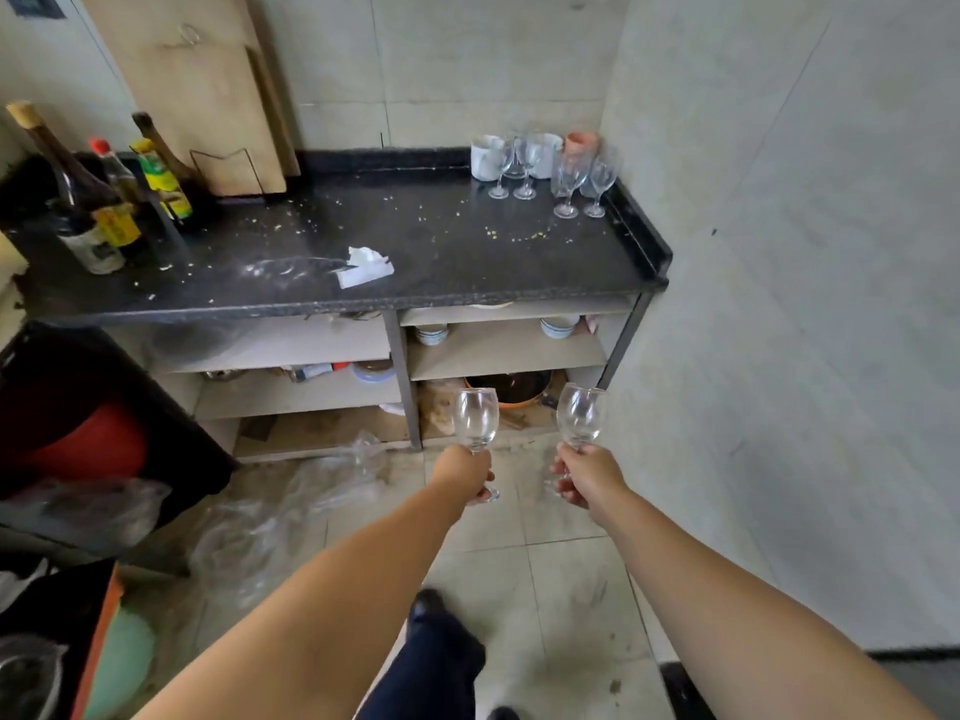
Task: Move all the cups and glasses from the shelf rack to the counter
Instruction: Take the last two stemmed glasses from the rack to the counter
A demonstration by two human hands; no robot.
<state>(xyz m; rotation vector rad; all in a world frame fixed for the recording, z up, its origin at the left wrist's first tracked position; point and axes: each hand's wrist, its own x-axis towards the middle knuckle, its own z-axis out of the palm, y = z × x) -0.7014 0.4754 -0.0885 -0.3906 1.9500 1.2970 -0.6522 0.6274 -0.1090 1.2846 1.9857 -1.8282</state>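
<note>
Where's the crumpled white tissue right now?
In the head view, the crumpled white tissue lies near the front middle of the black counter, between the bottles at left and the wine glasses at right.

this was a pretty lived-in home kitchen. a dark speckled stone counter (467, 252) sat in a corner of pale tiled walls, dusted with crumbs. sauce and oil bottles (111, 200) crowded its left end in front of a big wooden cutting board (202, 85) leaning on the wall. clear stemmed wine glasses (550, 171) and white ceramic mugs (485, 155) stood at the back right. open shelves (498, 350) underneath held small white bowls (558, 326) and a round pot.
</note>
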